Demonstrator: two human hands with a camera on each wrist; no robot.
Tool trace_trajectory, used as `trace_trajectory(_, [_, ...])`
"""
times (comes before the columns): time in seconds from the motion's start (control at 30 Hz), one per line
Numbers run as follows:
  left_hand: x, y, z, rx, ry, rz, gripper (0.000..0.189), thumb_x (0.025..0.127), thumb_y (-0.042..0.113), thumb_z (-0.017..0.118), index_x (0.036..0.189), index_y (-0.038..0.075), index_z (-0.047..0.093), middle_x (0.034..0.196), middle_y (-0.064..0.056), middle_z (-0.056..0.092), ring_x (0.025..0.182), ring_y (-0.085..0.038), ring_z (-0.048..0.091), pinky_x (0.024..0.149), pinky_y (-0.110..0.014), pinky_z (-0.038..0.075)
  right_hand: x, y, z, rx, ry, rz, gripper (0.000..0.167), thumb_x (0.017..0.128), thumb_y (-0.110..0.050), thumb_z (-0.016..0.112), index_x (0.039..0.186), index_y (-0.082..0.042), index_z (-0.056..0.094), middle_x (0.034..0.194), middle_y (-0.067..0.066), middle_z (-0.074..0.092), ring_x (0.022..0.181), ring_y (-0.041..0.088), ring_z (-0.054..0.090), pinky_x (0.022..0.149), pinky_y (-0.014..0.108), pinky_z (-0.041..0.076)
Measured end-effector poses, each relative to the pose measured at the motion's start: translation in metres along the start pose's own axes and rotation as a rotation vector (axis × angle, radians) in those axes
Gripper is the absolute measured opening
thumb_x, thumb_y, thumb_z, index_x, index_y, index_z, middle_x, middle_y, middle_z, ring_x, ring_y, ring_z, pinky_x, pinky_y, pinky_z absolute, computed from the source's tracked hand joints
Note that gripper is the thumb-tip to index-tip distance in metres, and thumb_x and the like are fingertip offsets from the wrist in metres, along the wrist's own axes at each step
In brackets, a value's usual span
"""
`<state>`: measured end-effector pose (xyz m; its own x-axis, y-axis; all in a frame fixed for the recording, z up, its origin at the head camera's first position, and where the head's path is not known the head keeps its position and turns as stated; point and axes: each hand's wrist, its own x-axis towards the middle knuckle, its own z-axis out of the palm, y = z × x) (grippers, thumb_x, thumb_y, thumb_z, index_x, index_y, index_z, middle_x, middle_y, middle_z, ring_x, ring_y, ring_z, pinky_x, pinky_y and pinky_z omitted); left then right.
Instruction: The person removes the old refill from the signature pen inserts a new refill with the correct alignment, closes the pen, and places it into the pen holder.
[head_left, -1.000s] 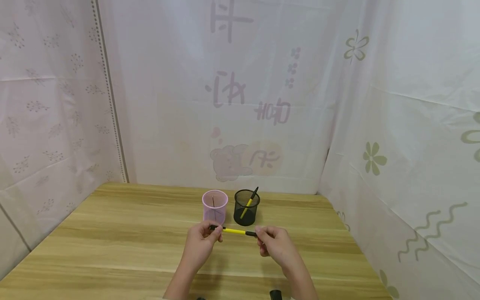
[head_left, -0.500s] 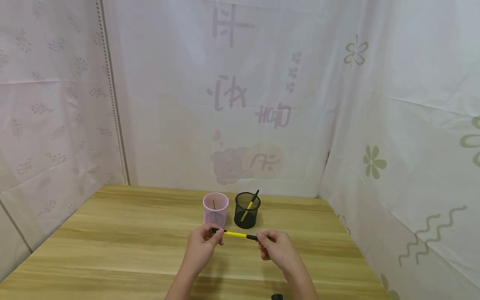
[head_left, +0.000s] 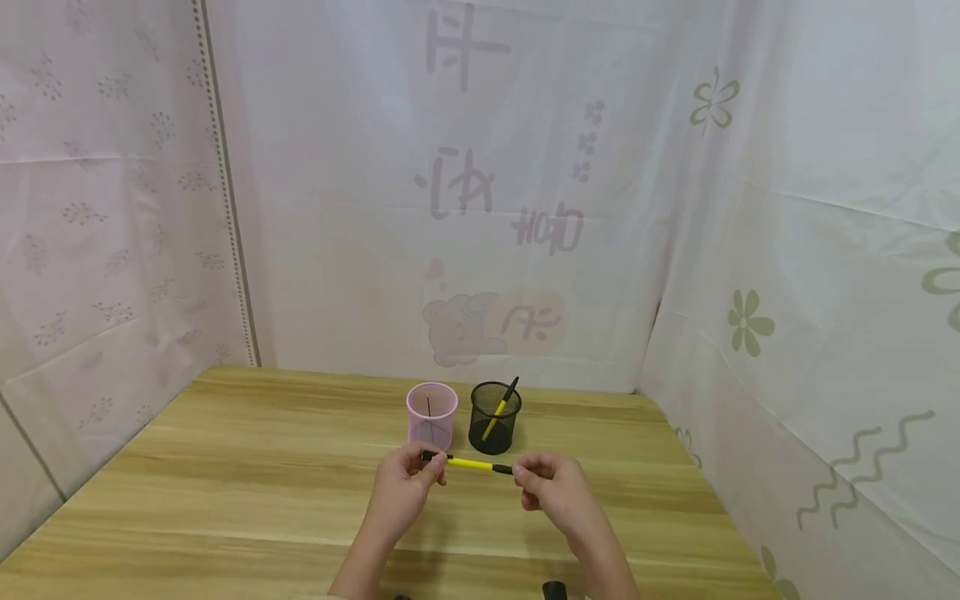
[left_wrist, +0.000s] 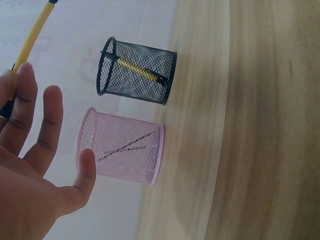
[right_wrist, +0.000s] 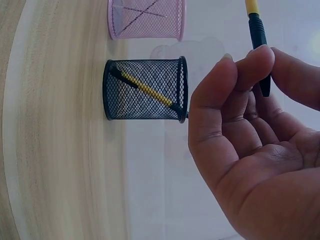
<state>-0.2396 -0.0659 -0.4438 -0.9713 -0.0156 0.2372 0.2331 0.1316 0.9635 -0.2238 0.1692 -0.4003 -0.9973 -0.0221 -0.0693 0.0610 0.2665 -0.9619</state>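
A yellow pen with black ends [head_left: 471, 463] is held level above the table between both hands. My left hand [head_left: 403, 492] pinches its left black end between thumb and index finger; in the left wrist view the other fingers of that hand [left_wrist: 45, 165] are spread apart. The right black end [right_wrist: 258, 32] is pinched by my right hand [head_left: 557, 493], whose other fingers are curled in the right wrist view. Just beyond the hands stand a pink mesh pen cup [head_left: 432, 417] with thin dark sticks inside and a black mesh pen cup [head_left: 491, 425] holding another yellow and black pen [head_left: 495, 421].
Both cups stand upright on a wood-grain table [head_left: 262, 475]. Printed white curtains [head_left: 360, 208] enclose its back and sides. A black object [head_left: 554, 590] shows at the bottom edge of the head view, beside the right forearm.
The head view has shifted slightly. Both hands keep hold of the pen's two ends, with hardly any movement.
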Motion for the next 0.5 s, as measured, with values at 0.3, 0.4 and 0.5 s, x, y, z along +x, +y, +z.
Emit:
trace_trajectory(0.3, [0.0015,0.0039,-0.0012,0.034,0.004,-0.002,0.012,0.101,0.012,0.071,0.098,0.001,0.074,0.076,-0.008,0.071,0.073,-0.011,0.062,0.067,-0.022,0.043,0.0021,-0.0024,0.0022,-0.005,0.021,0.002,0.014,0.103,-0.007,0.068,0.113,0.002,0.07,0.098,0.009,0.069,0.076,0.019,0.062,0.075,0.034,0.06])
trace_trajectory(0.4, [0.0016,0.0036,-0.0019,0.04,-0.001,0.009,0.012,0.101,0.013,0.071,0.098,0.001,0.074,0.076,-0.008,0.071,0.075,-0.012,0.063,0.068,-0.023,0.044,0.0027,-0.0025,0.003,-0.005,0.034,-0.002,0.014,0.102,-0.006,0.068,0.113,0.002,0.071,0.103,0.011,0.069,0.077,0.02,0.061,0.074,0.034,0.059])
trace_trajectory(0.5, [0.0012,0.0045,-0.0026,0.036,-0.002,0.012,0.012,0.102,0.014,0.071,0.097,0.004,0.074,0.077,-0.008,0.071,0.078,-0.014,0.064,0.07,-0.025,0.045,0.003,-0.0031,0.0033,-0.003,0.04,-0.009,0.013,0.102,-0.005,0.069,0.113,0.002,0.07,0.105,0.013,0.069,0.077,0.02,0.061,0.074,0.035,0.059])
